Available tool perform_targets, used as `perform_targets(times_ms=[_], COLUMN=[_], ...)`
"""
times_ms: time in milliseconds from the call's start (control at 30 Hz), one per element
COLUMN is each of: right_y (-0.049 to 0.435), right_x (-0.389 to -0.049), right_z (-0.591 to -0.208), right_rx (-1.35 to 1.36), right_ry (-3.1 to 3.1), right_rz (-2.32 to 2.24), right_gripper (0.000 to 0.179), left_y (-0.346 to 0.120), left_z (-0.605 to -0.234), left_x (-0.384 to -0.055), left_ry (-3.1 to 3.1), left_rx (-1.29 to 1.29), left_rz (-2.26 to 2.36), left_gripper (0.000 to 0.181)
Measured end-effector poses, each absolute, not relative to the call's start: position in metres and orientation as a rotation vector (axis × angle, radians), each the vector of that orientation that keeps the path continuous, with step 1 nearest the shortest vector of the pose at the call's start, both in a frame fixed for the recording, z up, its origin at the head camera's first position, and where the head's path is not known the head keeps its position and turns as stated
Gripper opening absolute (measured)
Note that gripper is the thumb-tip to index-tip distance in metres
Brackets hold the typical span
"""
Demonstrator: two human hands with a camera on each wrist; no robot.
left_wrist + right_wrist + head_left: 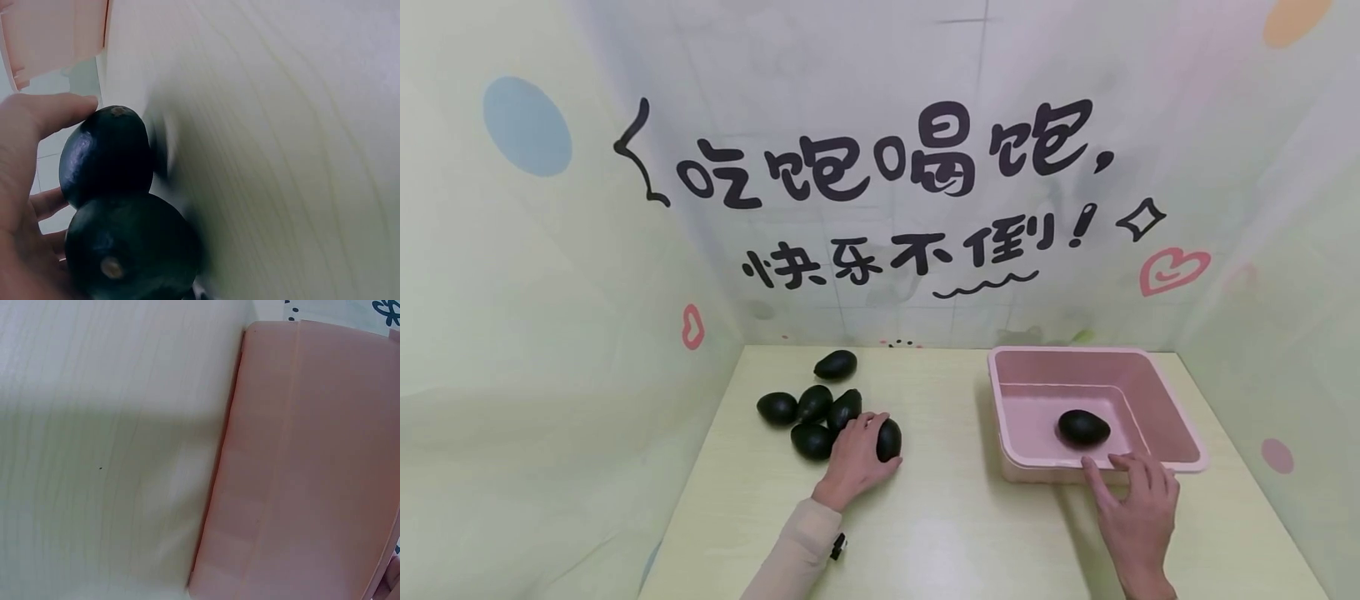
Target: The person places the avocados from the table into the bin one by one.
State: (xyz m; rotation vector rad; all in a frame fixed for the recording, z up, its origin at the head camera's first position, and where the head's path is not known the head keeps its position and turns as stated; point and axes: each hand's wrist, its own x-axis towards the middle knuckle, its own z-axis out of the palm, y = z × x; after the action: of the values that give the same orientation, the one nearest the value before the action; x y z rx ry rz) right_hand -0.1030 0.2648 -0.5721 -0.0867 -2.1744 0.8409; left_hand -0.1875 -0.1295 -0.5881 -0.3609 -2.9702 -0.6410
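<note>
My left hand [855, 454] grips a dark avocado [889, 440], thumb at its near side and fingers reaching over it. In the left wrist view the thumb lies against that avocado [106, 156], and a second avocado [131, 250] overlaps it in front. Several more avocados [811, 442] cluster just left of this hand. Over on the right, my right hand [1138, 508] rests its thumb and fingertips at the near rim of a pink plastic basin [1011, 425]. One avocado [1083, 428] lies on the basin's floor, close to those fingertips.
A lone avocado [836, 365] lies farther back, near the wall. The pale wooden tabletop [940, 517] runs between the cluster and the basin. Printed fabric walls [880, 317] enclose the table at the back and both sides.
</note>
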Motion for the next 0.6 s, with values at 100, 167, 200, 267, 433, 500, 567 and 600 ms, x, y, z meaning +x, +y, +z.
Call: perform_targets(times_ms=[100, 167, 200, 267, 433, 500, 567, 600], right_y=[0.2650, 0.2650, 0.2652, 0.2655, 0.2663, 0.2661, 0.2659, 0.2657], right_x=[-0.1025, -0.1024, -0.1025, -0.1029, -0.1043, -0.1042, -0.1038, -0.1037], right_z=[-0.5715, -0.5715, -0.5717, -0.5725, -0.5751, -0.5751, -0.5746, -0.5742], right_rx=[-0.104, -0.101, -0.097, -0.081, -0.055, -0.056, -0.061, -0.064], right_ry=[-2.186, -2.184, -2.180, -2.171, -2.142, -2.141, -2.146, -2.149], right_rz=[0.840, 0.840, 0.840, 0.837, 0.832, 0.833, 0.835, 0.837], right_gripper=[0.042, 0.042, 0.043, 0.046, 0.055, 0.054, 0.052, 0.050], left_y=[-0.1304, -0.1308, -0.1309, -0.1311, -0.1310, -0.1309, -0.1307, -0.1306], left_z=[-0.5894, -0.5900, -0.5900, -0.5897, -0.5890, -0.5894, -0.5898, -0.5899], left_x=[-0.1884, -0.1888, -0.1889, -0.1889, -0.1890, -0.1893, -0.1895, -0.1897], left_ry=[-2.998, -3.009, -3.015, -3.022, -3.019, -3.014, -3.012, -3.010], left_rx=[-0.380, -0.391, -0.395, -0.400, -0.404, -0.398, -0.387, -0.384], left_rz=[-0.626, -0.610, -0.604, -0.598, -0.618, -0.629, -0.634, -0.634], left_gripper=[0.075, 0.077, 0.078, 0.079, 0.079, 0.079, 0.079, 0.079])
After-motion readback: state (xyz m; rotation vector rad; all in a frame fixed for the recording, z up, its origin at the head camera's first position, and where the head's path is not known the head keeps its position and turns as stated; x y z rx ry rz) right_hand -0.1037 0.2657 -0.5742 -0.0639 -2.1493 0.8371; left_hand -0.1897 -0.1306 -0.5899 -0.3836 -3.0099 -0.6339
